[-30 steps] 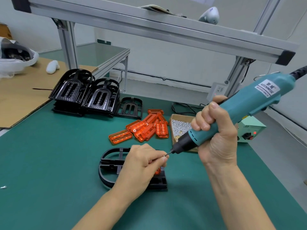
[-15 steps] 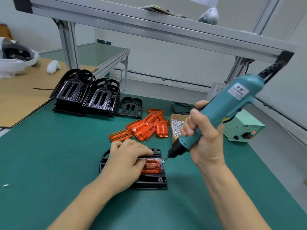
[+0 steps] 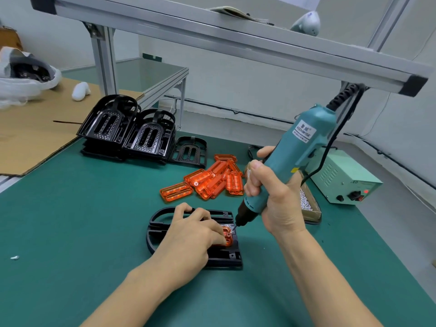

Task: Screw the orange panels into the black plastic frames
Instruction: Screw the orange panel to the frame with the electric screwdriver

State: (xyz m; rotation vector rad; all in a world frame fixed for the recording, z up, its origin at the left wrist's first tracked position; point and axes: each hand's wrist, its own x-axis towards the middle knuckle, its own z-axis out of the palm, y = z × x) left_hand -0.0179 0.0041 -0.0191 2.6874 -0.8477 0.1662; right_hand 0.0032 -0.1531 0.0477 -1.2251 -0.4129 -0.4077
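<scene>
The green rubber-matted workbench (image 3: pixel 70 220) carries everything, under a grey aluminium shelf rail (image 3: pixel 236 41). At its far left stand stacks of black plastic frames (image 3: pixel 127 133), with a loose heap of translucent orange rectangular panels (image 3: pixel 210 181) nearer the middle and a pale green power-supply box (image 3: pixel 342 182) at the right. A shallow cardboard tray of small silver screws (image 3: pixel 306 204) lies just behind the right wrist.

The teal electric screwdriver (image 3: pixel 292 161) slants down from upper right to lower left, its dark nose and thin bit meeting the far right corner of the orange panel being fixed (image 3: pixel 227 234). That panel lies seated in the black D-shaped plastic frame on the mat (image 3: pixel 160 220), its long axis running left to right, mostly hidden under the left hand.

The right hand (image 3: pixel 271 199) wraps the driver's lower barrel, all fingers curled tightly round it, wrist raised, forearm coming in from the lower right. The left hand (image 3: pixel 195 232) lies palm-down over panel and frame, fingers bent and bunched close together, tips pressing the panel just left of the bit. Whether they also pinch a screw cannot be told.

The screw point sits right beside the left fingertips (image 3: pixel 221 239), so the driver probably needs to go straight down along its tilted axis without sliding toward them.
</scene>
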